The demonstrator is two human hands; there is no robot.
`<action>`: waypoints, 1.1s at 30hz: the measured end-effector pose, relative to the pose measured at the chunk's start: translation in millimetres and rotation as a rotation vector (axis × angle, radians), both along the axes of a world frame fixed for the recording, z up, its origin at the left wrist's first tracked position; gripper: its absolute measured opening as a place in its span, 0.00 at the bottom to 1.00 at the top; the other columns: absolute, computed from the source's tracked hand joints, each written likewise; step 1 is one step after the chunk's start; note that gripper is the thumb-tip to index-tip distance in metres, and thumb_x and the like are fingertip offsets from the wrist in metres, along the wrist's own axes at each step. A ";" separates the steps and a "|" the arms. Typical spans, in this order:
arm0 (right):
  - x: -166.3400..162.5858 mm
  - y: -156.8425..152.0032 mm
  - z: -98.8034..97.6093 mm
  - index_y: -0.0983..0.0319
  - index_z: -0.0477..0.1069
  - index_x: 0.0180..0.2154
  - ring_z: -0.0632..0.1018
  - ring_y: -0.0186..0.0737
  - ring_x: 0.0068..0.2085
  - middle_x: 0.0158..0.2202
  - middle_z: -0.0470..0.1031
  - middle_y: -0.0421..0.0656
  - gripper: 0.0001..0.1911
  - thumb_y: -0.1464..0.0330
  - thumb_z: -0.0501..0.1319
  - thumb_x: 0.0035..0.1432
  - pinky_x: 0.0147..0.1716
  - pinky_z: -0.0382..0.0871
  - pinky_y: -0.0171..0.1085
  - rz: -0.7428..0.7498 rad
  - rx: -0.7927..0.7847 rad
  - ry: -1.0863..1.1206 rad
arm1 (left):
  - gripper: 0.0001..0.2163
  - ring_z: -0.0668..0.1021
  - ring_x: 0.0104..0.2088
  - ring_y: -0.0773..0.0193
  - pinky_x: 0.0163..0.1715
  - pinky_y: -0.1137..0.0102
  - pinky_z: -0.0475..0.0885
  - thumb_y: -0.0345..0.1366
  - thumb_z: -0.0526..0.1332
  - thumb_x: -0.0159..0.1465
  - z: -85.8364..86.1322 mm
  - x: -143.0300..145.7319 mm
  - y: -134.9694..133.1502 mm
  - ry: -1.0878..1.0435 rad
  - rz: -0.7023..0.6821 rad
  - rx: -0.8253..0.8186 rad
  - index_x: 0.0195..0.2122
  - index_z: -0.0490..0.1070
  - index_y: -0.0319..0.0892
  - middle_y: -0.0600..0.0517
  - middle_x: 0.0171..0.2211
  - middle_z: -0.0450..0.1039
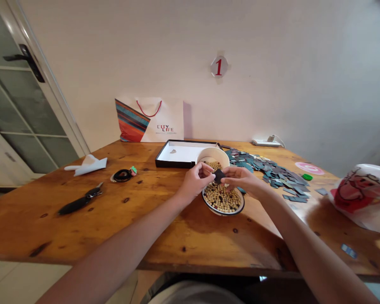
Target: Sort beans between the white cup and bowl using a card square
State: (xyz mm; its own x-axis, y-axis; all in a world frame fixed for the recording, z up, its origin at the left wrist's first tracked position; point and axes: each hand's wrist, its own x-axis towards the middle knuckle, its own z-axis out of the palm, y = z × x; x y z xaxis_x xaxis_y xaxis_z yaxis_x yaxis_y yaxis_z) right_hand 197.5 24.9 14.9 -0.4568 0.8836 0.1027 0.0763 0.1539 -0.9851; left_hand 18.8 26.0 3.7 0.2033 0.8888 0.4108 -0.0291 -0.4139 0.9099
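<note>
Both my hands meet over a white bowl point(237, 207) with a dark rim, full of pale beans with a few dark ones. My left hand point(196, 179) and my right hand point(242, 178) each pinch the same small dark square piece point(218, 175) between fingertips, just above the beans. A second, cream bowl point(213, 155) holding some beans stands right behind the first.
A heap of dark blue-grey square pieces point(272, 173) spreads to the right. Behind lie a black tray with white inside point(180, 153), a striped paper bag point(148, 120), a power strip point(266, 142). Left: a folding knife point(79, 202), a white cloth point(87, 164), a black ring point(122, 175). A plastic bag point(364, 194) sits far right.
</note>
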 end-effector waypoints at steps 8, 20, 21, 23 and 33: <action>-3.3 -0.7 1.9 0.64 0.68 0.35 0.73 0.33 0.30 0.28 0.71 0.40 0.16 0.63 0.65 0.43 0.26 0.71 0.31 -0.039 0.043 0.010 | 0.06 0.70 0.26 0.69 0.31 0.74 0.65 0.33 0.61 0.49 1.2 -0.6 -1.6 -0.021 0.009 -0.005 0.28 0.65 0.40 0.56 0.23 0.65; -2.2 1.0 1.2 0.62 0.66 0.31 0.72 0.31 0.29 0.26 0.70 0.38 0.12 0.63 0.64 0.45 0.25 0.70 0.31 -0.154 0.079 0.151 | 0.06 0.70 0.26 0.70 0.31 0.74 0.66 0.32 0.61 0.50 0.9 0.4 -1.9 -0.052 0.025 -0.015 0.29 0.65 0.40 0.57 0.23 0.65; -1.8 0.7 2.3 0.62 0.66 0.30 0.71 0.31 0.28 0.26 0.70 0.38 0.11 0.63 0.63 0.46 0.25 0.70 0.30 -0.166 0.083 0.155 | 0.06 0.70 0.26 0.70 0.31 0.74 0.66 0.32 0.61 0.50 0.8 0.5 -1.5 -0.047 0.027 -0.011 0.29 0.65 0.40 0.57 0.23 0.65; -1.2 -0.1 3.9 0.63 0.67 0.29 0.71 0.30 0.28 0.26 0.70 0.39 0.10 0.63 0.63 0.46 0.25 0.69 0.29 -0.165 0.094 0.136 | 0.06 0.71 0.27 0.70 0.31 0.73 0.67 0.32 0.61 0.50 0.1 0.6 -0.7 -0.043 0.021 -0.008 0.29 0.66 0.40 0.56 0.23 0.66; -2.2 -0.9 0.8 0.64 0.71 0.27 0.70 0.29 0.26 0.27 0.70 0.39 0.11 0.62 0.63 0.45 0.25 0.68 0.29 -0.030 0.074 -0.047 | 0.08 0.75 0.30 0.66 0.34 0.70 0.70 0.36 0.62 0.51 -1.6 2.4 0.1 -0.092 -0.045 -0.078 0.31 0.70 0.39 0.52 0.27 0.73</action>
State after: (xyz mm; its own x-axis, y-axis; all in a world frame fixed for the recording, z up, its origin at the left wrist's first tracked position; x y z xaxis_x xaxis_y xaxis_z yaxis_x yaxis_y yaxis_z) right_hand 195.3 24.1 15.7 -0.4364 0.8877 0.1469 0.1282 0.2230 -0.9664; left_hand 21.2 26.2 2.2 0.2086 0.9095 0.3596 -0.1310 -0.3384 0.9319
